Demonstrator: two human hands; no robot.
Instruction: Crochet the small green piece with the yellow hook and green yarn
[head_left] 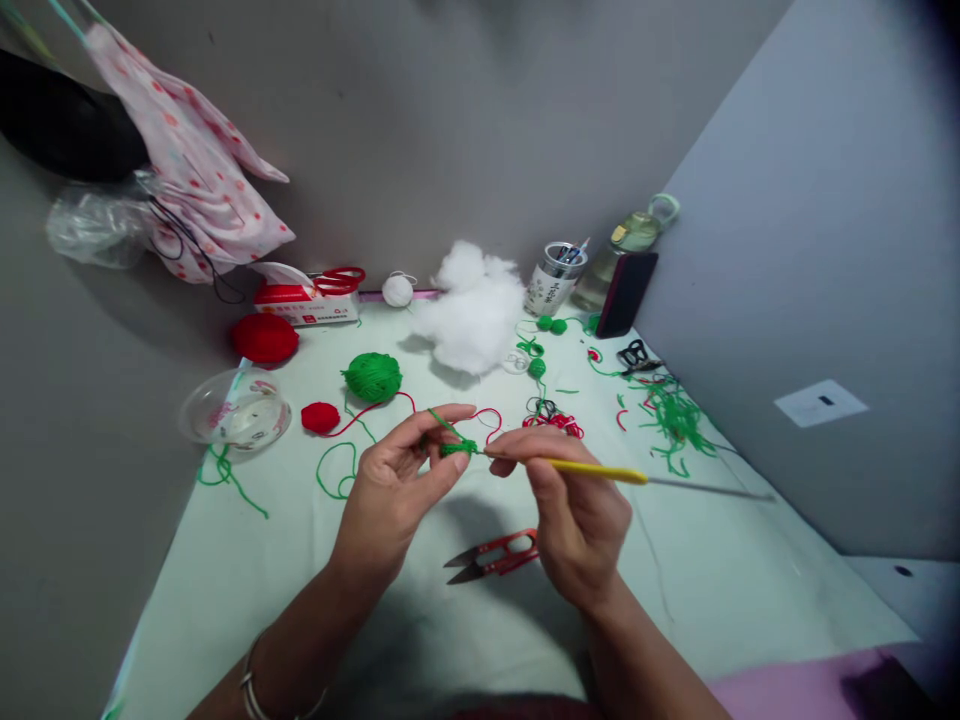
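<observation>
Between the fingertips of my left hand (409,470) is a small green crocheted piece (459,448), with green yarn running up over the raised index finger. My right hand (574,500) is closed round a crochet hook with a yellow handle (600,470); the hook's tip meets the green piece. Behind my left hand lie a green yarn ball (373,377) and a small red yarn ball (320,417), its strand trailing toward my hands. Red-handled thread snips (495,556) lie on the table below my hands, partly hidden by my right hand.
White stuffing (476,310) sits at the table's back, beside a pen tin (555,280), a bottle (615,255) and an upright phone (628,293). Green yarn scraps (679,420) lie at right. At left are a clear bowl (251,415), a red ball (265,339) and a box (315,305).
</observation>
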